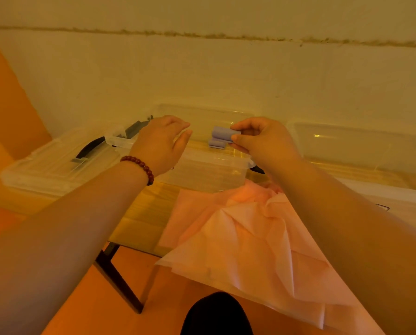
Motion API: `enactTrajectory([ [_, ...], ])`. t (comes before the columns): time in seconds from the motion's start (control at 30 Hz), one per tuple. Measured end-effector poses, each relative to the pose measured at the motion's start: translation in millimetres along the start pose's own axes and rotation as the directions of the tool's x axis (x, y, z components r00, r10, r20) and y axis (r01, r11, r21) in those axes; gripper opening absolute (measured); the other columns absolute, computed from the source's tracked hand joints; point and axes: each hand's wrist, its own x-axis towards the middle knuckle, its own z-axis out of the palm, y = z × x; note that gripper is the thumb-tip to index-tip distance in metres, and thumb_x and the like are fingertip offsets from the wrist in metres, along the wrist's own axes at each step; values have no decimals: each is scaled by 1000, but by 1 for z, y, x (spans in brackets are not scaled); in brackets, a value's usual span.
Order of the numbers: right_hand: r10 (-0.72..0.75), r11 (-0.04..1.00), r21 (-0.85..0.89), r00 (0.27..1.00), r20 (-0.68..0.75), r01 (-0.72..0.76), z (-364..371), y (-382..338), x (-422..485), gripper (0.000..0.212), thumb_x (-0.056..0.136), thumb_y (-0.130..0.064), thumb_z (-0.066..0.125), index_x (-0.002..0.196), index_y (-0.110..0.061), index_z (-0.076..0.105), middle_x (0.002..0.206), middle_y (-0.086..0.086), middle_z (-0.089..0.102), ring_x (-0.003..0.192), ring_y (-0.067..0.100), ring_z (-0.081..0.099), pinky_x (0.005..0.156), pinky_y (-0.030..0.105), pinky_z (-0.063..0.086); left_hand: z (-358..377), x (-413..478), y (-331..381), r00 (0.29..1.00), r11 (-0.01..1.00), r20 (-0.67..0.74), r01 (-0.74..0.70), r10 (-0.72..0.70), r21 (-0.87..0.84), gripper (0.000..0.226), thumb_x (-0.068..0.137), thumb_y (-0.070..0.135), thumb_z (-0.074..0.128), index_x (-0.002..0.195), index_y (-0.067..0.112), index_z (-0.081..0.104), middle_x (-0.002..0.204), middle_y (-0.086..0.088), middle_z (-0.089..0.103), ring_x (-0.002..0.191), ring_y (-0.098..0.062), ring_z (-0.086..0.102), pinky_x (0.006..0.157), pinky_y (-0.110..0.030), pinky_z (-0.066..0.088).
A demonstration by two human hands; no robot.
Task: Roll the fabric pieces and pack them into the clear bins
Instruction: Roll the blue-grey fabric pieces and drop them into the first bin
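The right hand pinches a small rolled lavender fabric piece between thumb and fingers above the middle clear plastic bin, which stands at the far edge of the wooden table. The left hand hovers apart from it, fingers loosely curved, gripping nothing. A second lavender roll lies just beneath, seemingly inside the bin, though the clear walls make that hard to judge. Let go carelessly, the held roll may spring open or unsettle its neighbour. The large crumpled pink fabric sheet overhangs the table's near edge and could slide off if a forearm drags it.
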Motion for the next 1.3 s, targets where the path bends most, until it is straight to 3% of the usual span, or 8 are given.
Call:
enactTrajectory([
  [0.3,-13,1000,-22,995,96,15,25,0,55,21,89,-4,66,83,-23,62,79,0,65,92,28,70,88,47,56,0,39,-34,993,995,61,98,-99,14,57,94,45,26,129,13,59,130,-9,56,120,-32,49,100,-48,41],
  [0.4,14,999,-33,992,126,-10,30,-1,74,19,90,-3,65,85,-21,62,79,0,63,91,29,70,86,47,57,1,51,-45,984,986,76,153,-158,69,47,101,38,30,133,14,55,134,-11,53,122,-34,46,100,-48,40],
  [0.6,110,992,-82,978,177,-97,49,1,117,15,90,-2,64,102,-11,63,79,-3,54,84,19,61,83,38,58,6,69,-75,939,943,144,289,-313,168,50,102,39,24,140,15,45,141,-12,45,127,-35,40,104,-49,35],
  [0.7,144,984,-128,971,188,-121,63,5,140,13,89,-4,65,98,-13,63,75,-4,54,75,18,60,76,35,55,5,78,-89,919,924,174,317,-355,214,55,100,45,18,142,17,42,145,-11,42,133,-33,35,110,-50,29],
  [0.83,178,966,-218,970,165,-140,80,23,169,14,87,-11,69,91,-22,60,84,2,61,88,28,64,79,40,53,0,89,-101,888,899,191,375,-419,228,47,102,37,26,142,18,42,149,-11,36,138,-30,27,114,-47,23],
  [1.03,293,921,-298,949,116,-249,96,48,188,20,89,-16,67,108,-12,65,98,5,62,88,20,57,63,21,43,0,103,-118,822,901,369,384,-434,203,50,102,39,22,148,22,31,156,-8,22,144,-26,17,116,-44,20],
  [1.17,385,882,-317,921,59,-349,103,62,192,25,89,-18,68,111,-7,63,112,11,67,92,20,57,68,26,42,3,108,-121,788,903,440,360,-429,235,53,101,43,18,151,22,23,159,-4,14,145,-24,14,117,-43,20],
  [1.3,447,844,-331,895,-5,-423,106,71,193,22,91,-17,65,111,-9,65,115,11,67,107,27,61,75,26,41,2,109,-119,806,909,429,310,-407,279,53,103,40,17,150,18,24,159,-7,14,145,-23,13,117,-36,11],
])
